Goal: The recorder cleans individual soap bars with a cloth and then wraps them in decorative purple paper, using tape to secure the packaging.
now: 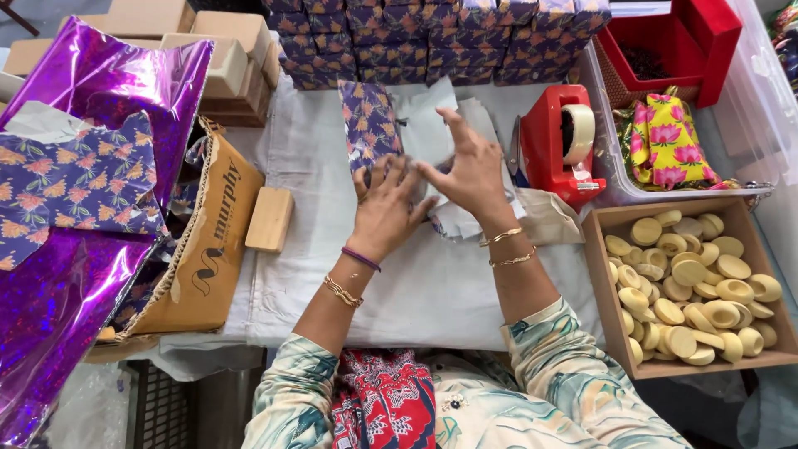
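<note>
My left hand (pixel 385 209) presses down on a small box being wrapped in purple floral paper (pixel 370 125), fingers spread over it. My right hand (pixel 470 166) lies beside it, fingers apart, folding the white underside of the paper (pixel 432 133) over the box. The box itself is mostly hidden under both hands. Both wrists wear thin bangles.
A red tape dispenser (pixel 559 143) stands right of my hands. A wooden tray of round tan pieces (pixel 690 283) sits at right. Wrapped floral boxes (pixel 440 37) are stacked at the back. A wooden block (pixel 270 219), a cardboard box (pixel 208 249) and purple foil sheets (pixel 100 83) lie at left.
</note>
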